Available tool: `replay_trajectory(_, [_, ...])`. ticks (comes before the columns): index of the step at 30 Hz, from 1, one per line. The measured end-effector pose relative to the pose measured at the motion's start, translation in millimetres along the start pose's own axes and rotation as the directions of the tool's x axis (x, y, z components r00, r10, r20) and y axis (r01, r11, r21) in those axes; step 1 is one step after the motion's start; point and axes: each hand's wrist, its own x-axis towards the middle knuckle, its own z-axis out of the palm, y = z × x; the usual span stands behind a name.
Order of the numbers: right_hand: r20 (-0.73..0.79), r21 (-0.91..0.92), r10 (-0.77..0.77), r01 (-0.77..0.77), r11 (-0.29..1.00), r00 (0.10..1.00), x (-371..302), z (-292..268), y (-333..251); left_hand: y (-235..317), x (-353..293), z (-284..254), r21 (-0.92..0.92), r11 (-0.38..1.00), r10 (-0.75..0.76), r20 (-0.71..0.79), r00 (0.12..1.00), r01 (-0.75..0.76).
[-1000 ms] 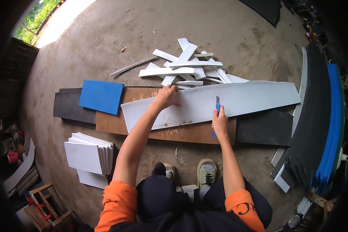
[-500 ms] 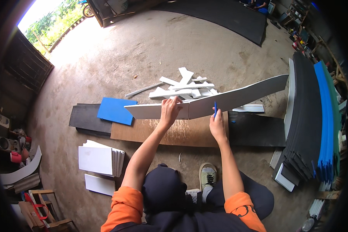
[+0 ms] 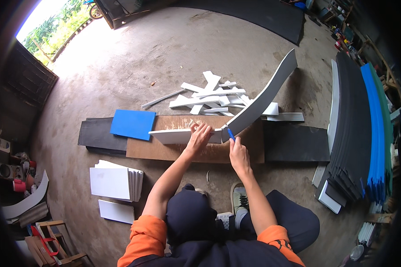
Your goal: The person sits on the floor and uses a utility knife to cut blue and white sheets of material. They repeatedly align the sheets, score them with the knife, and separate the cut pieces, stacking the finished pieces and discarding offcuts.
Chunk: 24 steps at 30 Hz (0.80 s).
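Observation:
A long white foam strip [image 3: 268, 99] stands on edge over a worn brown board [image 3: 165, 151]. It is bent sharply at a cross line near its middle, and the far part curves up to the right. Closed on the top edge of the shorter left part is my left hand [image 3: 200, 137]. My right hand [image 3: 239, 155] grips a slim blue cutter knife [image 3: 231, 133], its tip at the bend; the blade is too small to make out. Left of the strip, a blue sheet [image 3: 132, 124] lies partly on the brown board.
White offcuts [image 3: 214, 95] lie heaped beyond the board. Dark sheets [image 3: 294, 141] extend under it on both sides. Stacked white pieces [image 3: 110, 183] sit at the near left. Tall black sheets [image 3: 353, 129] and blue sheets [image 3: 375, 133] line the right side.
The strip's right part has swung up and away, bending it sharply at the cross line. The strip is lower, and my right hand has moved left and nearer, bringing the knife to the bend.

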Motion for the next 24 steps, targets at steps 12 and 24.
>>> replay_trajectory(12, [0.077,-0.083,0.034,-0.027,0.996,0.996,-12,12,-8,0,-10,2,0.024,1.000,0.001,0.000,1.000,-0.001])
replay_trajectory(24, [0.113,-0.178,0.075,-0.054,0.982,0.991,-14,13,-15,-2,-10,6,0.028,1.000,0.011,-0.025,1.000,-0.010])
